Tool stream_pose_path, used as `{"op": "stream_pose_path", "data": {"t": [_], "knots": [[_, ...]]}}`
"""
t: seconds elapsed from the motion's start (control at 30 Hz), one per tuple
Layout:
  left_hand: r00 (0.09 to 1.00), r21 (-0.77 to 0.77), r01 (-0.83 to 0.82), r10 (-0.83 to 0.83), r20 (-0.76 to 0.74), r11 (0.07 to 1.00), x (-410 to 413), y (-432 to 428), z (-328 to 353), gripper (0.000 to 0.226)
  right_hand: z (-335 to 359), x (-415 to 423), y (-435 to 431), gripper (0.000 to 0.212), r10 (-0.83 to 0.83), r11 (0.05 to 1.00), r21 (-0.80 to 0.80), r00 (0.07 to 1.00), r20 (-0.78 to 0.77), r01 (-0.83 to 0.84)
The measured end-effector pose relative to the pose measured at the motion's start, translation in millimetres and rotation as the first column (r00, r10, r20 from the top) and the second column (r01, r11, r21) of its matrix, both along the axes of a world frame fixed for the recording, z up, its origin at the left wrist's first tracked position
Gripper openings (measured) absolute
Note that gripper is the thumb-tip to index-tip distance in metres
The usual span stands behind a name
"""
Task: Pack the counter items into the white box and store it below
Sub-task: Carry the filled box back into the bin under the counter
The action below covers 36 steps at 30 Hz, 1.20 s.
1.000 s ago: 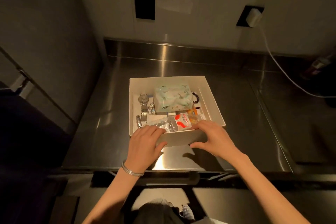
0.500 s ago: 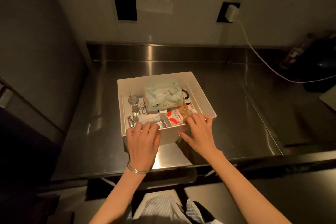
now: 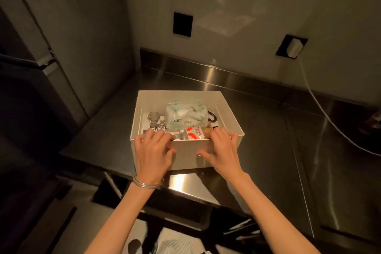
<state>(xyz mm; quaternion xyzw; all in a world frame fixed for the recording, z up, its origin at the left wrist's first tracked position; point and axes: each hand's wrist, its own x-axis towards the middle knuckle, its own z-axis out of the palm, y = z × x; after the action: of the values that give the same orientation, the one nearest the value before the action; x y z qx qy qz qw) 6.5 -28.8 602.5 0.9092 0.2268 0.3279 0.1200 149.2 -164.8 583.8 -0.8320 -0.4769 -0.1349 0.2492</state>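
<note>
Clamped the grip of left hand [image 3: 153,150] and right hand [image 3: 223,149] on the near wall of the packed white box [image 3: 185,97], near the table's [image 3: 268,150] front edge, fingers [image 3: 158,133] hooked over the rim, thumbs outside, probably for a level lift toward storage below.

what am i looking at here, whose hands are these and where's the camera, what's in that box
No machine here: a person wears a camera on the head, so you look down along their own arms. The left hand, with a bangle, and the right hand grip the near wall of a white box at the front of a steel counter. Inside lie a tissue pack, a wristwatch, a black hair tie and a red and white packet.
</note>
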Motion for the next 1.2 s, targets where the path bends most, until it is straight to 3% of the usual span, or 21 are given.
{"op": "stream_pose_path", "data": {"t": [0.33, 0.6, 0.8, 0.97, 1.2], "knots": [[0.944, 0.074, -0.33, 0.328, 0.04, 0.941, -39, -116, 37, 0.036, 42, -3, -71, 0.05, 0.322, 0.945, 0.043, 0.945, 0.066, -0.325], [0.871, 0.07, -0.491, 0.491, 0.02, 0.868, -99, -172, 46, 0.03, 49, -51, -104, 0.037, 0.46, 0.882, 0.076, 0.884, 0.085, -0.466], [0.828, 0.03, -0.561, 0.561, -0.011, 0.828, -162, -233, 53, 0.02, 47, -107, -143, 0.053, 0.571, 0.816, 0.066, 0.819, 0.061, -0.574], [0.782, 0.027, -0.619, 0.62, -0.067, 0.785, -205, -279, 43, 0.019, 29, -150, -175, 0.034, 0.629, 0.776, 0.05, 0.777, 0.003, -0.629], [0.7, -0.024, -0.71, 0.702, -0.132, 0.704, -223, -340, 13, 0.031, -4, -167, -212, 0.033, 0.714, 0.7, 0.01, 0.7, -0.001, -0.714]]}}
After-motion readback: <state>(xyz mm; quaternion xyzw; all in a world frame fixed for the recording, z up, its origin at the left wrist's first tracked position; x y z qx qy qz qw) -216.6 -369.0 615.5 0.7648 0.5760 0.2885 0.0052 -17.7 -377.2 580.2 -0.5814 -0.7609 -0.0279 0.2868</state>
